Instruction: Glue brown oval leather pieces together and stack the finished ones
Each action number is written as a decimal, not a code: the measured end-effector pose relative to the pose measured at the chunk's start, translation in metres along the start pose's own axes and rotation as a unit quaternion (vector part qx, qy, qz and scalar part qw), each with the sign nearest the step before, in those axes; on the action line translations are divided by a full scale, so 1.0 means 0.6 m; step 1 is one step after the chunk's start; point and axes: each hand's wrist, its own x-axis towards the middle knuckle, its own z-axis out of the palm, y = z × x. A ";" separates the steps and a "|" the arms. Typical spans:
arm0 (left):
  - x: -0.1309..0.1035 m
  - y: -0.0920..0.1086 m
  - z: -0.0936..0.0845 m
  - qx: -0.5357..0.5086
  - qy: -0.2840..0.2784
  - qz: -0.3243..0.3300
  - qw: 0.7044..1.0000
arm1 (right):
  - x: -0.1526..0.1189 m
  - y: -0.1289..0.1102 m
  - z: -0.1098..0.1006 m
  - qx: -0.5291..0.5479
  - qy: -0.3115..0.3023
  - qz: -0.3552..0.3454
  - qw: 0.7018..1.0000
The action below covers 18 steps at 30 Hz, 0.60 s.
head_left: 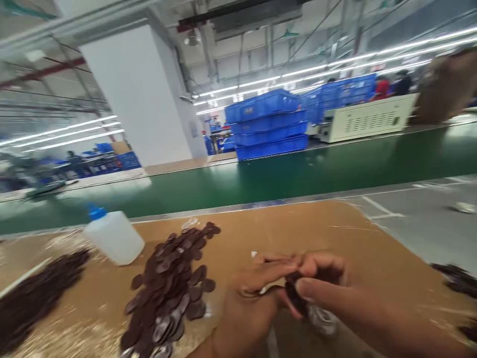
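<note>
My left hand (249, 298) and my right hand (328, 276) meet over the brown board, fingers closed together. Pinched between them is a dark brown disc (295, 293), tilted and partly covered by the fingers. Just below the right thumb shows a clear round piece (323, 319); blur hides whether it is held or lies on the board. To the left of my hands, a heap of dark brown discs (175, 273) spreads out, with some clear, shiny ones near its front.
A white bottle with a blue cap (115, 238) stands behind the heap. More dark pieces (40, 298) lie far left and at the right edge (456, 278). Beyond the brown board (276, 223) runs a green conveyor belt (194, 184), with stacked blue crates (270, 127) behind it.
</note>
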 end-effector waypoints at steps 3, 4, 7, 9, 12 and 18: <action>0.008 -0.010 -0.020 0.019 -0.035 0.056 0.998 | 0.005 -0.016 0.003 0.102 -0.005 -0.016 0.995; 0.008 -0.011 -0.024 0.024 -0.042 0.060 0.997 | 0.008 -0.017 0.007 0.131 -0.015 -0.021 0.991; 0.005 -0.010 -0.027 0.036 -0.042 0.056 0.997 | 0.015 -0.018 0.017 0.162 -0.022 -0.023 0.986; 0.003 -0.008 -0.025 0.041 -0.032 0.047 0.998 | 0.015 -0.018 0.018 0.163 -0.029 -0.026 0.986; -0.001 -0.007 -0.026 0.053 -0.029 0.033 0.998 | 0.013 -0.017 0.015 0.155 -0.044 -0.040 0.986; -0.003 -0.006 -0.033 0.076 -0.028 0.012 0.997 | 0.013 -0.015 0.010 0.142 -0.054 -0.059 0.987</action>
